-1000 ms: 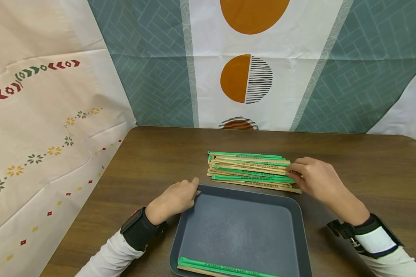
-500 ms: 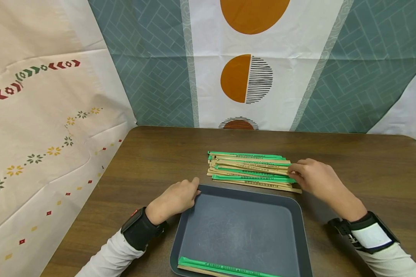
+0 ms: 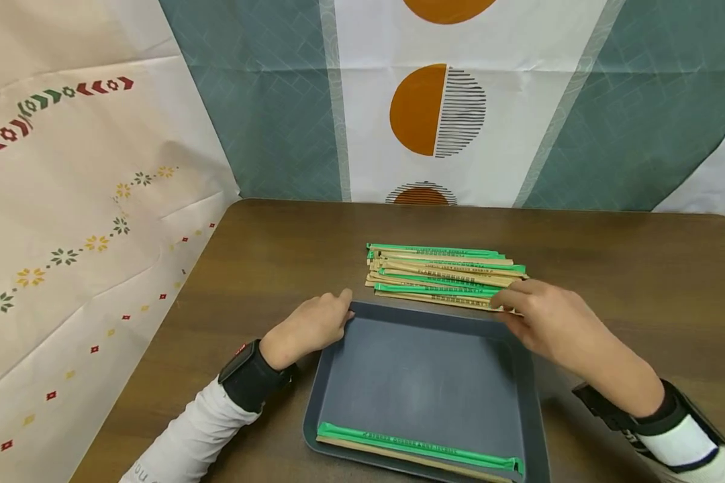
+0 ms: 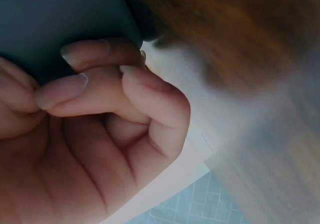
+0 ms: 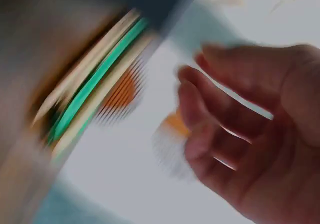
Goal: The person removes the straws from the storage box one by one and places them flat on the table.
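Observation:
My left hand [image 3: 311,325] grips the far left corner of a dark grey tray [image 3: 519,416], also glimpsed in the left wrist view [image 4: 55,18], its fingers curled at the rim. A pile of thin sticks in green and tan printed paper wrappers [image 3: 441,272] lies behind the tray. My right hand [image 3: 550,322] is at the pile's right end, over the tray's far right corner, hiding the nearest stick's end. In the blurred right wrist view its fingers [image 5: 192,101] are loosely bent, with nothing seen between them. One green and one tan wrapped stick [image 3: 417,445] lie along the tray's near side.
The brown wooden table [image 3: 290,241] extends left, right and behind the pile. Behind its far edge hangs a patterned cloth [image 3: 387,134], and a pale embroidered-looking cloth [image 3: 127,268] hangs along the left side.
The head view has tilted down a little. My right hand has moved nearer, from the pile's right end toward the tray's far right corner. The left hand keeps its hold on the tray.

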Available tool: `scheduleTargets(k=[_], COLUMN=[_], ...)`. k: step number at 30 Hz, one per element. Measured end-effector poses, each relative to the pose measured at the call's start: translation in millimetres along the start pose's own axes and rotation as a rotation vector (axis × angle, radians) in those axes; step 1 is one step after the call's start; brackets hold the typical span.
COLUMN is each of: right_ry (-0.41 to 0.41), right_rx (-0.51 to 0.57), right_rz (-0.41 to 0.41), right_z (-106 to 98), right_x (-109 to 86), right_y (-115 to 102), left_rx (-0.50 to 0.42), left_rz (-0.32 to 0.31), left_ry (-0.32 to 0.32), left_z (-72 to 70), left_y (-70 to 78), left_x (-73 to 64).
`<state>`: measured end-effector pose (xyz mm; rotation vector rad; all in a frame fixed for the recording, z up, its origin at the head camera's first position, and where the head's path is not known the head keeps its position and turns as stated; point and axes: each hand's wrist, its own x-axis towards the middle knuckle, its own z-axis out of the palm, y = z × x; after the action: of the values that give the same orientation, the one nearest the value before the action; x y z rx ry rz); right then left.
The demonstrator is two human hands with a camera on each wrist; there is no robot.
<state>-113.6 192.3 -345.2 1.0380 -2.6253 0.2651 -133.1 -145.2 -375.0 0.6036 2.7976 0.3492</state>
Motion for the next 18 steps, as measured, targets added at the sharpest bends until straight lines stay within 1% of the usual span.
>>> scheduleTargets(k=[1, 3, 5, 7, 8, 10, 13, 15, 18], right_ry=[-0.056, -0.201, -0.334, -0.435, -0.495, -0.615, -0.760, -0.805, -0.804], right_rx=[0.026, 0.077, 0.110, 0.140, 0.160, 0.221, 0.269, 0.278, 0.282], right_rz=[-0.016, -0.042, -0.073, -0.114, -0.121, -0.106, -0.073, -0.062, -0.060], right_z=[-2, -2, -2, 0, 2, 4, 10, 14, 18], right_x=[-2.3, -9.0, -15.4, -23.3, -27.1, -34.3, -40.6, -42.1, -42.5], right_y=[-11, -32, -45, -53, -56, -61, -71, -77, -82], left_rx=[0.003, 0.007, 0.011, 0.008, 0.007, 0.003, -0.005, -0.007, -0.003], left_rz=[0.000, -0.004, -0.006, -0.006, -0.005, -0.006, -0.012, -0.018, -0.024], left_ry=[-0.002, -0.013, -0.010, -0.016, -0.017, -0.020, -0.029, -0.028, -0.027], left_z=[-0.2, 0.2, -3.0, -4.0, -4.0, -3.6, -3.1, -3.3, -2.2], left_y=[0.1, 0.2, 0.6, 0.9, 1.0, 1.1, 1.5, 1.7, 1.7], left_x=[0.3, -0.1, 1.7, 1.7, 1.5, 0.9, 0.1, 0.0, -0.4])
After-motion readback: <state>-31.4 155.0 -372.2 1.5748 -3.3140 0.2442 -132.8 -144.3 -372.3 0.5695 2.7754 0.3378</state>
